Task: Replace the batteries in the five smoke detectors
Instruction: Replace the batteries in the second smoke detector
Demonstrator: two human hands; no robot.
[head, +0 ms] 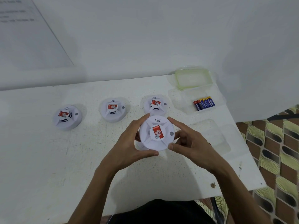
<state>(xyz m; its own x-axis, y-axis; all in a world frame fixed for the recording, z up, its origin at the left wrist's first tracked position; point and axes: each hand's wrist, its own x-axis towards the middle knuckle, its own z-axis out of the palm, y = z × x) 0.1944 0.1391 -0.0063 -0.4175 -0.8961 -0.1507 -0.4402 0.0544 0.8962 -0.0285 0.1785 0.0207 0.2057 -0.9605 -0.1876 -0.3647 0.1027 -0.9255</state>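
I hold a white round smoke detector (156, 133) with a red label above the table, face up. My left hand (129, 146) grips its left rim with thumb and fingers. My right hand (187, 143) grips its right rim. Three more white detectors stand on the table: one at the left (67, 117), one in the middle (113, 109), and one just behind the held one (155, 104). Something white shows under the held detector, mostly hidden. Several blue and red batteries (204, 103) lie in a clear plastic box (181, 101) at the right.
The box's clear green-edged lid (193, 77) leans against the white wall behind it. Another clear tray (215, 136) lies flat on the white table (48, 159) right of my hands. The table's right edge drops to a patterned floor (275, 151).
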